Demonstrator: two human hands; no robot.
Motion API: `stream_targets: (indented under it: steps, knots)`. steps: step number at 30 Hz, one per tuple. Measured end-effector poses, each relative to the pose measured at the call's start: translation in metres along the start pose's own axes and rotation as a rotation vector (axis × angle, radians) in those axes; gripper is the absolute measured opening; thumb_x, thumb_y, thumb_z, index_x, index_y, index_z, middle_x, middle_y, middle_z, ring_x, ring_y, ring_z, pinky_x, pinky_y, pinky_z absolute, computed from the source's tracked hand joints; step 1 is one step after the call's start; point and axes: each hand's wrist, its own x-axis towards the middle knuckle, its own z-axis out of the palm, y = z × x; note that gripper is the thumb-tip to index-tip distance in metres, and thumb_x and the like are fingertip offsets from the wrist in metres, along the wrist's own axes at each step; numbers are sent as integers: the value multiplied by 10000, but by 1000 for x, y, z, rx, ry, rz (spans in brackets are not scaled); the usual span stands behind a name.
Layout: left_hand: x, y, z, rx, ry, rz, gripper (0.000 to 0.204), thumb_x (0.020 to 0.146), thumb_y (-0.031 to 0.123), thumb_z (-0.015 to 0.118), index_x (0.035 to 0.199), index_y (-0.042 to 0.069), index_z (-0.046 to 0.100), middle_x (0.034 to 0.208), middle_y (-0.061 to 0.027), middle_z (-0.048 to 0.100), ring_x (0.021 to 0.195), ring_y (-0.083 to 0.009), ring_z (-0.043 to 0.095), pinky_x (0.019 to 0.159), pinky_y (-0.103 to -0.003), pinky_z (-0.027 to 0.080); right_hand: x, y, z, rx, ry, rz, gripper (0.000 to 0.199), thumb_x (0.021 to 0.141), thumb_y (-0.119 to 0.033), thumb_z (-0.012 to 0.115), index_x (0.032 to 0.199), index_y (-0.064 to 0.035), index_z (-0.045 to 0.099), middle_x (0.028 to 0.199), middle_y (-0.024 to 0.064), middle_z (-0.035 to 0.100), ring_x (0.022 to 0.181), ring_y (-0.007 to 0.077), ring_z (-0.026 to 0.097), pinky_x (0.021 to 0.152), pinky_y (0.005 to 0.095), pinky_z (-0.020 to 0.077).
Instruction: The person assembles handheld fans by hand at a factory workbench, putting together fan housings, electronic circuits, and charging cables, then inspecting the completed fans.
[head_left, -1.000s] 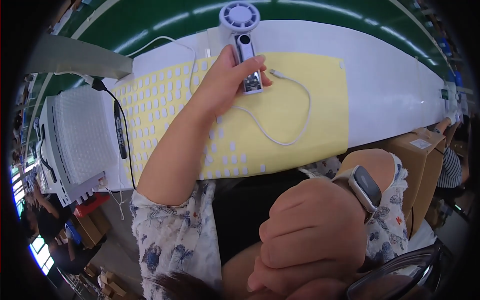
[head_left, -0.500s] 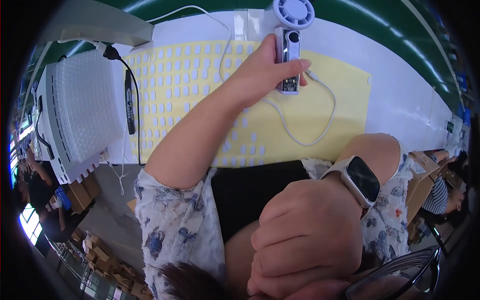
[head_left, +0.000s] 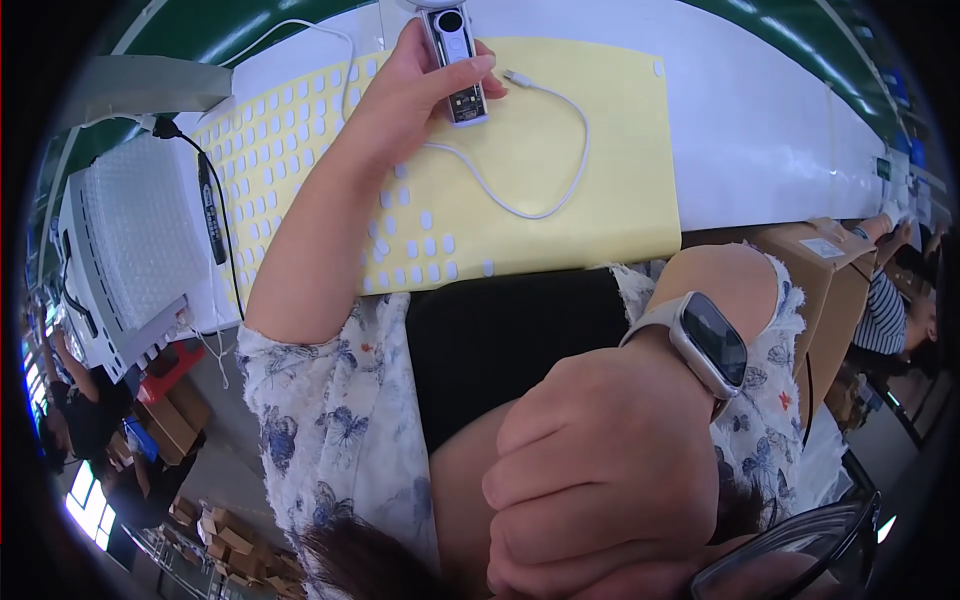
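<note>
My left hand [head_left: 420, 80] is wrapped round a white handheld fan [head_left: 455, 45] above the yellow sheet, with the thumb across its front. The fan's handle lacks a cover over part of its length, so a dark circuit board shows. Its round head is mostly cut off by the top edge. Just right of my fingertips lies the plug of a white cable [head_left: 540, 213], apart from the fan. My right hand [head_left: 610, 470], with a watch [head_left: 712, 340] on its wrist, is curled into a fist close to the camera. Whatever may be inside that fist is hidden.
Rows of small white pads lie on the yellow sheet [head_left: 590, 150], mostly at its left. A black marker [head_left: 211, 210] and a black cord are beside them. Further left stands a bubble-wrapped grey case [head_left: 140, 240]. Cardboard boxes [head_left: 815, 270] and other people are around.
The whole view has shifted, so the table sits higher and further left, cutting off most of the fan's head. My left hand keeps its grip; my right fist stays nearly in place.
</note>
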Motion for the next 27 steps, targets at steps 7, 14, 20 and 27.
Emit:
stream_targets:
  steps: [7,14,20,27]
  knots:
    - [1,-5,-5,-12,-61,53,501,863,92,652,1283,57,380,1024,-71,578,943,-230,644,950,-397,498,-7,1,9,-82,47,-123,262,895,-157,505,649,-80,558,642,25,424,518,172,489,422,307,370]
    - [-6,-1,3,91,8,33,522,861,85,651,1298,54,367,1009,-68,577,961,-234,643,966,-398,491,-8,-3,5,-149,69,-162,266,894,-145,497,642,-82,554,635,20,418,509,171,481,419,304,362]
    - [-1,1,5,92,-23,36,600,820,113,726,1289,41,358,1063,-99,571,954,-250,656,875,-349,521,-4,-7,5,-143,76,-141,271,897,-145,491,642,-83,555,632,18,418,509,171,480,419,306,362]
    - [0,-2,0,106,-22,31,579,821,129,730,1262,42,364,1065,-104,574,958,-250,658,869,-346,523,-9,-3,6,-79,61,-134,279,904,-148,485,643,-84,558,629,17,422,512,173,481,419,311,364]
